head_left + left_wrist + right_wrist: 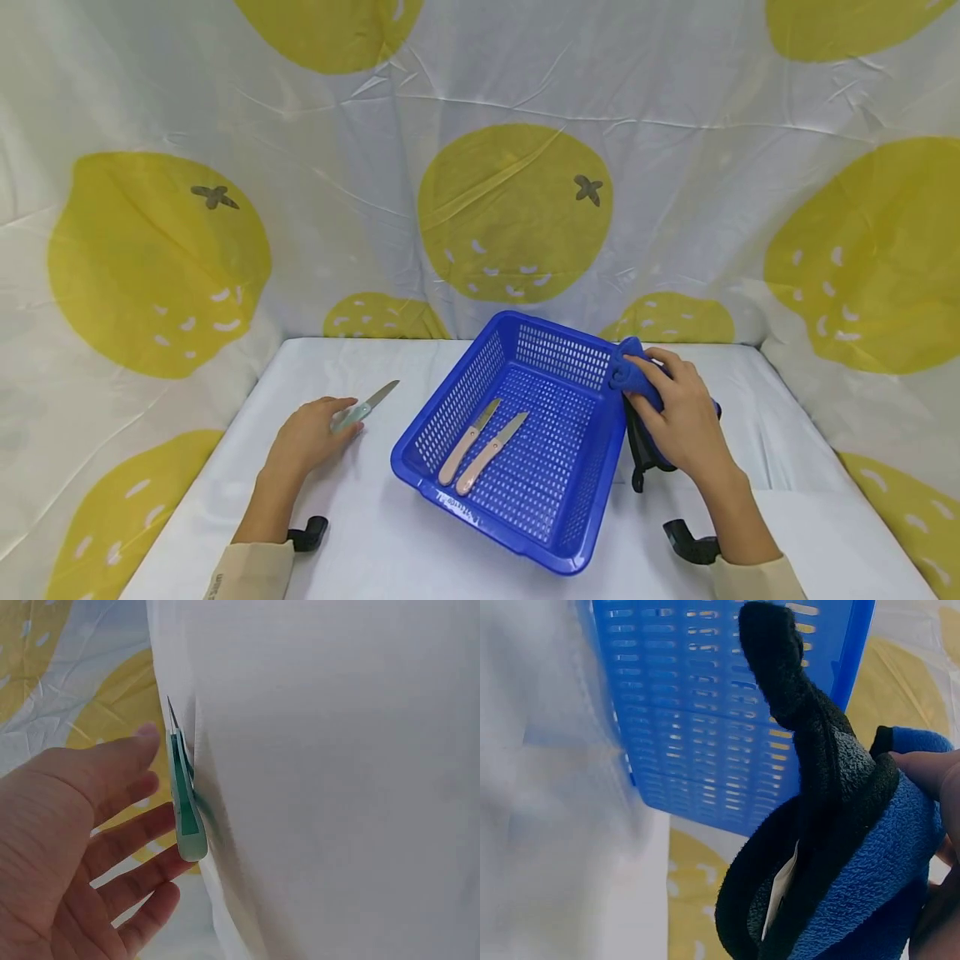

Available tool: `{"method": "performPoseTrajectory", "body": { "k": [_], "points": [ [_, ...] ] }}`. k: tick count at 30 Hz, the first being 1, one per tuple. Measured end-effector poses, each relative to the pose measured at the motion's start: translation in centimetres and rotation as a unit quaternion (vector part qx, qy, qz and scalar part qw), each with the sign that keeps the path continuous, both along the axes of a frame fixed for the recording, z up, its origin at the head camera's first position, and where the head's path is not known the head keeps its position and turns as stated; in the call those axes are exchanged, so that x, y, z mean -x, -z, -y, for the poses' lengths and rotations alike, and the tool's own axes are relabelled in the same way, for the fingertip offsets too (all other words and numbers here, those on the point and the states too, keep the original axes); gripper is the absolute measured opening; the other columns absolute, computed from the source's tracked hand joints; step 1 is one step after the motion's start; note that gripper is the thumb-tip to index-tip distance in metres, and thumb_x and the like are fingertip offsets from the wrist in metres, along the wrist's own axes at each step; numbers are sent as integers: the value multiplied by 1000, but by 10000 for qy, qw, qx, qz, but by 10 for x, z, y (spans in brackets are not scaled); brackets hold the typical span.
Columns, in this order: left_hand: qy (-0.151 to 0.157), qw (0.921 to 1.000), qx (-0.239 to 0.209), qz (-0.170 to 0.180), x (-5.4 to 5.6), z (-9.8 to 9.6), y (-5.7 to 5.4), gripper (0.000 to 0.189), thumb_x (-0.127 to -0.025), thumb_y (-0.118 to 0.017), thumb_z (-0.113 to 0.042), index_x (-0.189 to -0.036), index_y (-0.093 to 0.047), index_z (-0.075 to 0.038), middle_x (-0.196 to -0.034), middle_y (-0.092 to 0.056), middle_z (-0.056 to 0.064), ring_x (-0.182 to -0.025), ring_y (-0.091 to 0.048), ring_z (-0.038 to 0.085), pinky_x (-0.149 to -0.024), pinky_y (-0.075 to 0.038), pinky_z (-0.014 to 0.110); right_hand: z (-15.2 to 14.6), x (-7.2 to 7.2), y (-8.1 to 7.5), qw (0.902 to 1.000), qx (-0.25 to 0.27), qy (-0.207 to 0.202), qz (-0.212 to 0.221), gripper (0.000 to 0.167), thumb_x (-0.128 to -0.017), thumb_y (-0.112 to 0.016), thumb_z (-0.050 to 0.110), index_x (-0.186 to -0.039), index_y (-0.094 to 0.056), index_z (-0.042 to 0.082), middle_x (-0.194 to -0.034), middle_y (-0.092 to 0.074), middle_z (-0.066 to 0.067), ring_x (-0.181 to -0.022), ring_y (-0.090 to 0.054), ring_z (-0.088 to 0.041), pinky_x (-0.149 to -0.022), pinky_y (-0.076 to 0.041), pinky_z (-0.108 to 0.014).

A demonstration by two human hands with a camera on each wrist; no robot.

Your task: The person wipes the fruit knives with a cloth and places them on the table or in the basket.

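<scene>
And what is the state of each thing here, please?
Blue basket: upright, holding two knives.
Left pink-handled knife: blade bare.
Right pink-handled knife: blade bare.
Green-handled knife: blade bare, left hand beside it.
Blue cloth: bunched, gripped by right hand.
Lemon-print backdrop: hanging, creased.

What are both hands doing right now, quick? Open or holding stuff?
Left hand: open, right by the green knife, not gripping it.
Right hand: closed, holding the blue cloth with black edges.

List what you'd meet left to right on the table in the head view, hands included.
Left hand → green-handled knife → blue basket, inside it one pink-handled knife, then a second pink-handled knife → right hand gripping blue cloth.
</scene>
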State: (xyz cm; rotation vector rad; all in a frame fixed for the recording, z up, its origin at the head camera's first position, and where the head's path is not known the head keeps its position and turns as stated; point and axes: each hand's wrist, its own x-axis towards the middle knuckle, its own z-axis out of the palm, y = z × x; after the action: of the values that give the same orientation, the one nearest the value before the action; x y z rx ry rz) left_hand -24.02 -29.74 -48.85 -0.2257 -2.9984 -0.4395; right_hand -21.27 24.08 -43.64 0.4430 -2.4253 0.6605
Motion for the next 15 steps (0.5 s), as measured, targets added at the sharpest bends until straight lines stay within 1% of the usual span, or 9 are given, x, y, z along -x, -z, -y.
{"method": "performPoseTrajectory", "body": {
  "k": [3, 5, 6, 8, 9, 13, 15],
  "points": [
    [-206, 9990, -111, 388, 3, 0, 2, 42, -94, -75, -29, -130, -71, -10, -119, -73, 18, -102, -68, 37, -87, -54, 59, 2, 1, 0, 10000, -35, -42, 13, 45, -90, -76, 7, -134, -67, 11, -140, -57, -20, -117, -54, -41, -91, -48, -64],
    [-272, 9981, -154, 527, 5, -1, 3, 38, -93, -76, -27, -127, -72, -9, -111, -74, 14, -91, -67, 29, -81, -55, 53, 3, 1, 0, 9999, -81, -73, 20, 45, -91, -76, 8, -134, -67, 11, -139, -57, -20, -117, -54, -41, -91, -48, -63],
    [-272, 9981, -156, 537, 6, 0, 3, 37, -93, -76, -25, -126, -72, -9, -109, -75, 13, -88, -66, 26, -79, -55, 51, 3, 1, 0, 9999, -96, -86, 22, 45, -90, -76, 7, -134, -67, 12, -139, -57, -20, -116, -55, -40, -92, -49, -63],
    [-229, 9982, -203, 517, 8, -1, 4, 36, -92, -77, -23, -124, -73, -7, -106, -75, 12, -84, -64, 23, -75, -54, 47, 5, 1, 0, 9999, -117, -112, 36, 45, -90, -76, 7, -134, -67, 12, -138, -57, -19, -116, -55, -40, -92, -49, -63],
    [-183, 9986, -208, 460, 9, -1, 4, 35, -92, -77, -21, -123, -73, -6, -105, -75, 12, -83, -65, 23, -75, -54, 47, 5, 1, 0, 9998, -127, -125, 46, 45, -90, -76, 7, -134, -67, 12, -138, -57, -18, -116, -55, -40, -92, -49, -63],
    [10, 9995, -203, 222, 11, -2, 6, 34, -91, -76, -13, -123, -73, -2, -101, -73, 14, -85, -66, 26, -77, -55, 49, 8, 1, 1, 9997, -164, -177, 66, 47, -90, -77, 7, -135, -67, 14, -139, -58, -17, -117, -56, -40, -93, -49, -63],
    [68, 9997, -237, 17, 12, -2, 7, 34, -91, -74, -9, -123, -72, 1, -101, -71, 16, -86, -67, 29, -78, -56, 51, 9, 0, 1, 9996, -198, -200, 66, 48, -89, -77, 8, -135, -66, 14, -139, -58, -17, -118, -56, -40, -93, -49, -64]
  ]
}}
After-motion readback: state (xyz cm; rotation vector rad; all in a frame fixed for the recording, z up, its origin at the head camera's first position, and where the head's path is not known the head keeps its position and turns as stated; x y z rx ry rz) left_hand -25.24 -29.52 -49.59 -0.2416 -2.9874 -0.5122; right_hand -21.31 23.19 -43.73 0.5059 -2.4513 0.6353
